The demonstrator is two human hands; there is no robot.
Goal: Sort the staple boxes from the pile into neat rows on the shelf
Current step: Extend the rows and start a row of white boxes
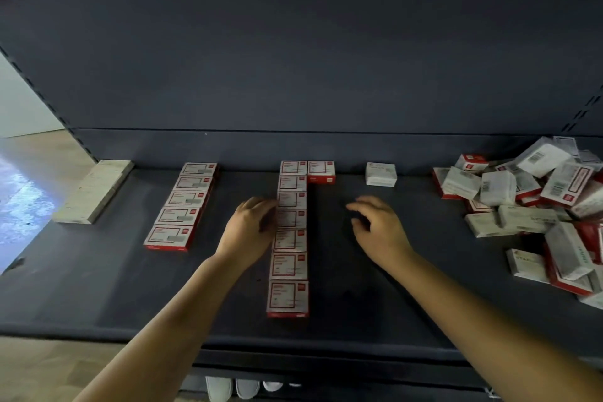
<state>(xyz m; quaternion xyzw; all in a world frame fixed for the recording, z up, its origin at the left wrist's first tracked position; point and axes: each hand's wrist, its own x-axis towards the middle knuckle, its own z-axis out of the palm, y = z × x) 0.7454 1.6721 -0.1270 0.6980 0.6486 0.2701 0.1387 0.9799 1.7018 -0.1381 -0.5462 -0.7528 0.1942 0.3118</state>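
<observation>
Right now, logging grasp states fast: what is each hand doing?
Left hand: open, fingers against the side of the middle row of boxes.
Right hand: open, holding nothing.

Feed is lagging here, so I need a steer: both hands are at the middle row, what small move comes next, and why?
Probably reach the right hand, which holds nothing, to the pile for another red-and-white box. The second middle row holds only one box, the left hand rests against the long row, and many boxes remain unsorted.
</observation>
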